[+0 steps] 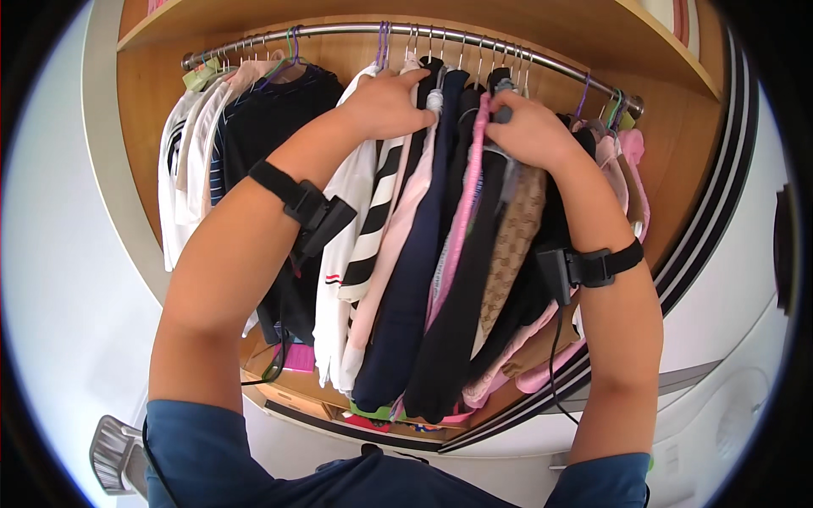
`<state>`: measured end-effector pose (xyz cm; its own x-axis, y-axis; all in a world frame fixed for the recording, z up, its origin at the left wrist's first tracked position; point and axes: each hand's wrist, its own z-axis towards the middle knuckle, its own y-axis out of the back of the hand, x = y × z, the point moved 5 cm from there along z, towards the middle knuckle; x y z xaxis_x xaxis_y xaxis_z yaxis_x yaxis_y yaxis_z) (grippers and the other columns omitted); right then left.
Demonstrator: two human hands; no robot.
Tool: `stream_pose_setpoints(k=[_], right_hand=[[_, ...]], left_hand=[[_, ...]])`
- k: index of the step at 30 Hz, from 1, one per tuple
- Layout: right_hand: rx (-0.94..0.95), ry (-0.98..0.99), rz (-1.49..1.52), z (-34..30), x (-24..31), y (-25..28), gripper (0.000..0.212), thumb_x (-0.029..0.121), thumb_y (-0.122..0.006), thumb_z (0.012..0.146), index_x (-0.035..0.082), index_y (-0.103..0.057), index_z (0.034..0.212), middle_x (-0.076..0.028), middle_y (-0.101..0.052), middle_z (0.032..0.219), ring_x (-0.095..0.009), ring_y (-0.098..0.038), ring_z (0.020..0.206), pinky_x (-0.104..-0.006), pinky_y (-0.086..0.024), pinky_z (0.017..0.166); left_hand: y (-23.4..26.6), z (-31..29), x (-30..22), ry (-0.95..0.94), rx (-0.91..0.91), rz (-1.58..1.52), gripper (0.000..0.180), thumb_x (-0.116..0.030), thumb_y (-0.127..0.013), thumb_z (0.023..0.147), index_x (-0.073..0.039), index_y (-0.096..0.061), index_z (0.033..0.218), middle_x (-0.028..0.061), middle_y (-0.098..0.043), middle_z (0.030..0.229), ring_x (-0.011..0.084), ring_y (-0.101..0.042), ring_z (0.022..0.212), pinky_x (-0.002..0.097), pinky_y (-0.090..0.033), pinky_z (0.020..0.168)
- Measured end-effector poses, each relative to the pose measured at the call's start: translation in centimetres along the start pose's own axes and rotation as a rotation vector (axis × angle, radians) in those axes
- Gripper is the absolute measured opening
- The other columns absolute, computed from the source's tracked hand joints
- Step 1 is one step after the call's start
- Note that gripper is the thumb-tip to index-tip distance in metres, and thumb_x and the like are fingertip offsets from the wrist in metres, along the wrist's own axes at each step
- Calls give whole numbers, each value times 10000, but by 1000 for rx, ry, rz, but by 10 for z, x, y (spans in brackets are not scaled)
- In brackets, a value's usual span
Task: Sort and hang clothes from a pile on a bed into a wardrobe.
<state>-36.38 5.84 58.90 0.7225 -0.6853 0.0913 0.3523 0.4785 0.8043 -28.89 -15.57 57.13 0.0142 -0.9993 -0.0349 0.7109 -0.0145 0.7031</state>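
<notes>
Below the far rail [339,30], we see the left hand [385,106] spread over light garments [400,237], grip unclear; the right hand [532,131] pinches dark grey fabric [503,113].

- Left of the left hand [385,103], an open gap along the rail [339,30] shows the back panel [339,56], ending at the black top [279,110].
- Between the hands, crowded garments, the navy one [415,279] among them, block sideways passage.
- Above both hands, the rail and shelf [605,38] bar the way.
- Right of the right hand [532,134], a small gap precedes the purple hanger [583,95].
</notes>
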Motion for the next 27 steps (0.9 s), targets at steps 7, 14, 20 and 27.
stream_pose_setpoints(k=[7, 14, 20, 27], right_hand=[[-230, -87, -180, -12, -77, 14, 264, 138, -663, 852, 83, -738, 1099, -204, -715, 1241, -403, -685, 1193, -496, -542, 1017], [-157, -209, -293, -19, -79, 21, 375, 218, -676, 882, 120, -732, 1240, -170, -695, 1350, -377, -671, 1254, -509, -526, 1054], [-154, -147, -399, -28, -68, 10, 403, 271, -678, 884, 129, -724, 1257, -166, -690, 1376, -387, -661, 1280, -500, -524, 1072], [-71, 12, -298, -18, -80, 20, 509, 243, -660, 844, 106, -709, 1331, -213, -710, 1343, -402, -677, 1251, -455, -531, 1083]], left_hand=[[12, -11, 4, 177, 79, 141, 801, -514, -640, 926, -147, -472, 1618, 224, -695, 1375, 476, -530, 1385, 505, -482, 1154], [-11, -24, -23, -4, -374, 341, 661, -488, -631, 985, -125, -567, 1534, 207, -631, 1351, 396, -557, 1329, 513, -397, 1158], [-17, -22, -55, -138, -163, 372, 500, -127, -590, 930, -121, -644, 1428, 176, -703, 1267, 377, -655, 1238, 503, -426, 1066], [-23, 9, -65, -341, -151, 188, 514, -176, -644, 884, -57, -674, 1383, 208, -767, 1137, 383, -728, 1117, 548, -531, 978]])
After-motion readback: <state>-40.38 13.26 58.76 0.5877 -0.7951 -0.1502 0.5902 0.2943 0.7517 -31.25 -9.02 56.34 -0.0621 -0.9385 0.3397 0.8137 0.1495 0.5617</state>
